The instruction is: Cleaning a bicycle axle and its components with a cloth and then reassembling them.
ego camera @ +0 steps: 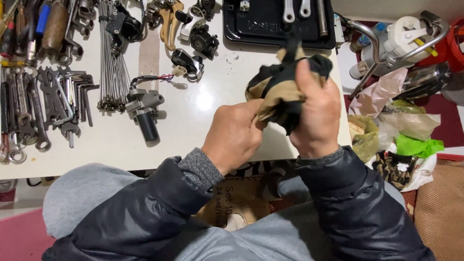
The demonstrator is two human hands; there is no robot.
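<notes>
A crumpled black and tan rag (282,79) is bunched between both my hands above the near edge of the white table (193,125). My right hand (316,113) wraps around it from the right, thumb up over the cloth. My left hand (234,137) pinches its lower left side with closed fingers. Anything inside the cloth is hidden. Both arms wear dark padded sleeves with grey cuffs.
Wrenches and hex keys (43,106) lie at the left, beside a bundle of spokes (111,63). A grey and black cylindrical part (142,108) and black lever housings (200,41) sit mid-table. A black tray (278,24) stands at the back. Bags and chrome parts (401,53) crowd the right.
</notes>
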